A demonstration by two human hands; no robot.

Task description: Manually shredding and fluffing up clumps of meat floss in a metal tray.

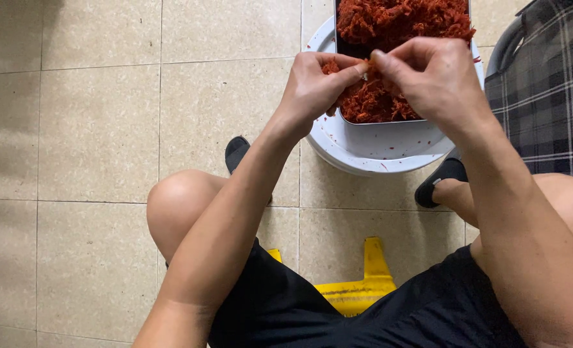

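A metal tray (380, 120) heaped with red shredded stuff (399, 26) rests on a white round bucket lid (376, 151) in front of me. Over the tray's near end, my left hand (315, 87) and my right hand (431, 74) meet fingertip to fingertip. Both pinch a small clump of the red shreds (364, 71) between thumb and fingers. More shreds lie under the hands, partly hidden by them.
I sit on a low yellow stool (364, 290) on a beige tiled floor (99, 129), knees apart, feet in black slippers (236, 151) either side of the bucket. A dark plaid cloth (547, 90) hangs at the right edge.
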